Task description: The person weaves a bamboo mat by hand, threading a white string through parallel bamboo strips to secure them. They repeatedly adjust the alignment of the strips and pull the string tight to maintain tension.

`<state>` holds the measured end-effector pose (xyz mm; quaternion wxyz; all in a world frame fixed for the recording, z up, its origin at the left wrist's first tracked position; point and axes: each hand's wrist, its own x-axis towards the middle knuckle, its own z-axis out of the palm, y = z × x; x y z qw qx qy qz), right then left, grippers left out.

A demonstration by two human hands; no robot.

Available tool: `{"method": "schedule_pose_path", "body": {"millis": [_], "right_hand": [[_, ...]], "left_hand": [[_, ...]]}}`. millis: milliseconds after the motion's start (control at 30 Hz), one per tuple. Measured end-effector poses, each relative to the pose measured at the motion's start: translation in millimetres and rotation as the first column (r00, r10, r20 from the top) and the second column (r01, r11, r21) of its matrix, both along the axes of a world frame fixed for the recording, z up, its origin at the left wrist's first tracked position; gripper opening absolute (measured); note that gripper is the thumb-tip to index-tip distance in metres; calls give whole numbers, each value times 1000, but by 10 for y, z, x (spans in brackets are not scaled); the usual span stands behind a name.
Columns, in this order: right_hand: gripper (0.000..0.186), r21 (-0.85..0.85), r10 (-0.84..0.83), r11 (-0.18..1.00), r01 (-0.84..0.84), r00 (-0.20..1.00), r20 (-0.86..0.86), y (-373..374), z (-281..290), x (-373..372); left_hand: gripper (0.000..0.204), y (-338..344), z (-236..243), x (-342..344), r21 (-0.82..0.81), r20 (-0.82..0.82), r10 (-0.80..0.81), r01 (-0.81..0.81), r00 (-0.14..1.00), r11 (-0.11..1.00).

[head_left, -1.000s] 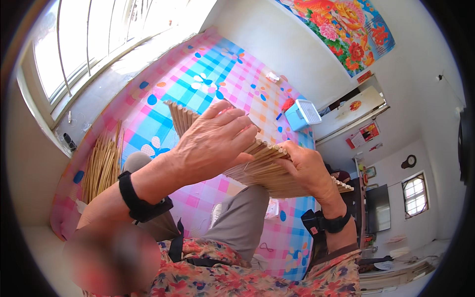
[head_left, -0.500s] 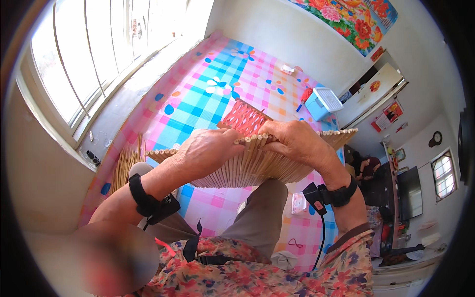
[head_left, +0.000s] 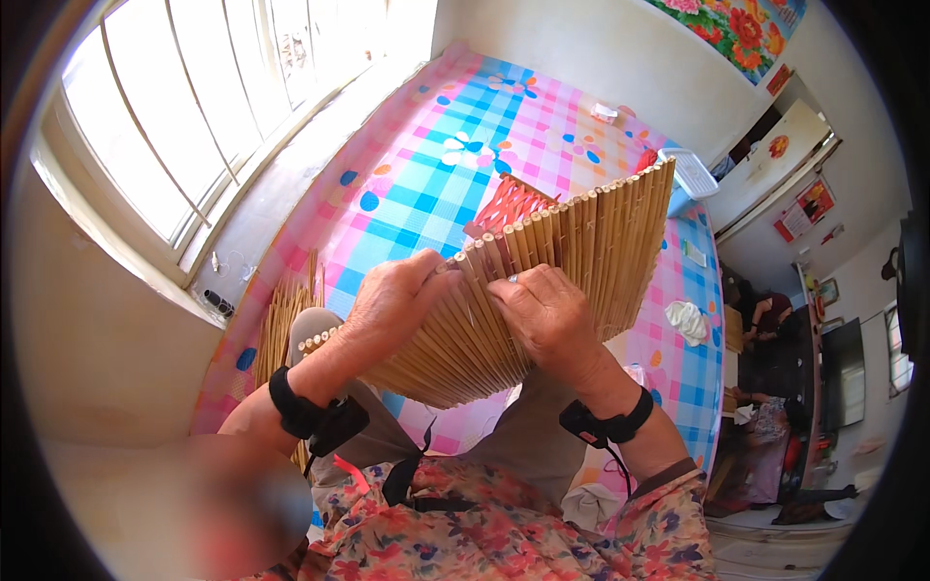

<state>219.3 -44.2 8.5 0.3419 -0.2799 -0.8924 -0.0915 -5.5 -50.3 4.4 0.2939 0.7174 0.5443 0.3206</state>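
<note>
A mat of thin bamboo sticks (head_left: 605, 252), set side by side, stands up in front of me with its cut stick ends along the top edge. It fans out and rises to the right. My left hand (head_left: 397, 305) is closed over the top edge left of the middle. On the near face, my right hand (head_left: 547, 324) is closed with thumb and fingers at the sticks just below that edge; its fingertips are partly hidden. Red woven strips in a latticed piece (head_left: 511, 203) show behind the mat, partly covered by it.
Loose bamboo sticks (head_left: 281, 324) lie at my left beside the windowsill (head_left: 266, 198). A blue box with a white lid (head_left: 690, 174) and a white cloth (head_left: 686, 322) are on the checked sheet (head_left: 407, 208) to the right. Other people (head_left: 770, 315) are at the far right.
My right hand has moved from the top edge down onto the near face. The mat has tilted, its right end rising and showing more of its face. My view has shifted too.
</note>
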Motion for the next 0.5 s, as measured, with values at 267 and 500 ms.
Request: {"method": "schedule_pose_path", "body": {"millis": [267,500], "right_hand": [[17,47,-4,999,3,1000,11,86,-55,-120],[16,-144,76,985,-95,988,-133,79,-87,-14]], "left_hand": [[30,-50,39,40,19,9,28,-28,1000,999],[26,-94,-19,91,42,-46,9,-7,999,999]]}}
